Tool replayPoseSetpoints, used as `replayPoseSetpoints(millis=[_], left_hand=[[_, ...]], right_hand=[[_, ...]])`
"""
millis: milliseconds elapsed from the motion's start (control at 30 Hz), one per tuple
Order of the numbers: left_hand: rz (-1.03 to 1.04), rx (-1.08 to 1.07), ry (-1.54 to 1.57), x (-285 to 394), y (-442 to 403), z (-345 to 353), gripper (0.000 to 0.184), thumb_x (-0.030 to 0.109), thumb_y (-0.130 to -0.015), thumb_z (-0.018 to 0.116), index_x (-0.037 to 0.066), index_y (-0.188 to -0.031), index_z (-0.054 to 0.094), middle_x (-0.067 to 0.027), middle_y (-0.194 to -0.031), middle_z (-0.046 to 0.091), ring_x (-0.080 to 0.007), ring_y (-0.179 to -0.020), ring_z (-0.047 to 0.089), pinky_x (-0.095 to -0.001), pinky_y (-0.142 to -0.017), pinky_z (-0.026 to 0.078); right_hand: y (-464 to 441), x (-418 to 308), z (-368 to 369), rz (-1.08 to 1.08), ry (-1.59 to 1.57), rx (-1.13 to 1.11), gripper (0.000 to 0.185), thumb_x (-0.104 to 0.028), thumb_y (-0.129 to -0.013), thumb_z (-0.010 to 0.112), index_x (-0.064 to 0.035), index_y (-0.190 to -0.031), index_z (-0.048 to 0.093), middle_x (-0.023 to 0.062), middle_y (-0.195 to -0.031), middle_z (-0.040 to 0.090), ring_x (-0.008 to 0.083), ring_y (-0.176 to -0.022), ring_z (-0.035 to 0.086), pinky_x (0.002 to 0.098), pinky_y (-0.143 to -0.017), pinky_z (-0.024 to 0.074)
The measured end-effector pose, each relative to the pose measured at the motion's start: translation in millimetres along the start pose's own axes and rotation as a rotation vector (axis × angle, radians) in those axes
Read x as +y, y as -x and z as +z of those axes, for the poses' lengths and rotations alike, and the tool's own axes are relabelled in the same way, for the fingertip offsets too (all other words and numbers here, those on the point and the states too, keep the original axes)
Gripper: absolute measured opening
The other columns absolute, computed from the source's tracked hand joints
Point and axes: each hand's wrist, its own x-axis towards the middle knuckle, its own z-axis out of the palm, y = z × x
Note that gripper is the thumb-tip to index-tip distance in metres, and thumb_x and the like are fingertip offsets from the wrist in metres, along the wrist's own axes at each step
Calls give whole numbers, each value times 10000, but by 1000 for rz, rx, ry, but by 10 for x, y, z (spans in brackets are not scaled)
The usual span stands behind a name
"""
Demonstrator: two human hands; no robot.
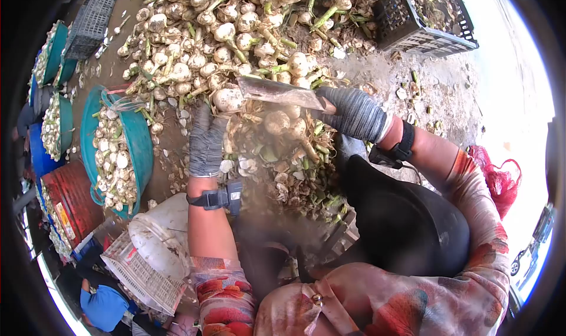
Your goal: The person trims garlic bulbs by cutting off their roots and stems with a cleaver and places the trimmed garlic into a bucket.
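My right hand (354, 113), in a grey knit glove, grips a broad-bladed knife (282, 93) by its handle end. The dirty blade points left across the front of the garlic pile. In a matching glove, my left hand (206, 142) is closed beside a large garlic bulb (229, 100), with its fingers along the bulb's left side and its thumb below. The knife tip lies close to the top of that bulb. Below the blade are loose garlic bulbs (277, 122), partly blurred. Trimmed stalks and skins (295, 183) lie in front of my body.
A large garlic pile (194, 47) with stalks covers the ground ahead. At left stands a teal tub (147, 153) of trimmed bulbs, near a red bucket (71, 197) and a white bucket (156, 233). A black crate (424, 38) sits at upper right. Another person (105, 306) is at lower left.
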Motion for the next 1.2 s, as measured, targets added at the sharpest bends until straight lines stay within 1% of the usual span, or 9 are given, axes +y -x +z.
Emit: replayPoseSetpoints(millis=[167, 300, 433, 667, 900, 967, 1033, 1133, 1200], left_hand=[[-109, -117, 25, 100, 491, 260, 461, 212, -910, 616, 17, -1308, 491, -116, -1213, 594, -181, -1109, 558, -326, -968, 445], [482, -95, -735, -481, 722, 246, 309, 189, -905, 605, 120, -1206, 592, -81, -1092, 656, -238, -1012, 630, -371, -873, 497], [380, -84, -832, -505, 843, 345, 319, 235, -910, 607, 111, -1203, 590, -81, -1105, 652, -238, -1002, 630, -377, -867, 499], [285, -177, -451, -764, 907, 367, 371, 146, -850, 679, 48, -1197, 594, -93, -1130, 652, -209, -992, 632, -328, -875, 506], [99, -182, 120, 270, 833, 742, 644, 118, -808, 705, 40, -1327, 331, -146, -1242, 531, -238, -1098, 571, -363, -915, 491], [332, -47, -345, 502, 894, 723, 684, 110, -723, 774, 35, -1259, 356, -120, -1138, 560, -215, -1010, 589, -350, -851, 503], [399, 43, -503, 564, 908, 696, 719, 116, -667, 819, 34, -1222, 370, -102, -1059, 581, -200, -946, 601, -340, -815, 508], [137, 50, -59, 429, 774, 825, 794, 238, -622, 864, 35, -1223, 387, -111, -1077, 555, -220, -923, 590, -365, -850, 494], [326, 37, -223, 377, 581, 912, 753, 237, -632, 857, 43, -1210, 414, -124, -1077, 558, -233, -916, 599, -361, -840, 503]], right_hand=[[67, -283, 6, -160, 172, -69, 225, -284, -852, 578, -104, -988, 584, 146, -761, 633, 364, -691, 641, 459, -596, 494], [167, -338, 84, -294, 180, -97, 212, -228, -801, 599, -124, -985, 587, 127, -748, 629, 341, -715, 651, 447, -584, 497], [207, -366, 78, -262, 186, -166, 257, -180, -748, 637, -125, -992, 581, 123, -726, 625, 340, -701, 648, 448, -577, 494], [244, -202, 243, -282, 124, -135, 223, -175, -736, 617, -124, -945, 559, 126, -691, 621, 364, -662, 642, 467, -543, 483], [235, 75, 270, -296, 218, -50, 236, -211, -753, 610, -123, -969, 574, 125, -691, 627, 361, -675, 645, 461, -559, 496], [77, 411, 161, 257, 375, -47, 221, -214, -866, 590, -88, -1047, 578, 170, -729, 657, 303, -615, 660, 425, -555, 510], [135, 788, -22, 214, 307, -60, 256, -260, -889, 625, -74, -1063, 589, 145, -721, 666, 227, -585, 643, 364, -569, 515], [120, 99, -80, 236, -305, 5, 393, -422, -884, 654, -51, -1014, 641, 40, -765, 669, 145, -711, 618, 287, -655, 504], [65, -18, 163, 53, -751, -100, 476, -497, -873, 642, -50, -1036, 652, 39, -828, 669, 93, -823, 594, 286, -734, 495]])
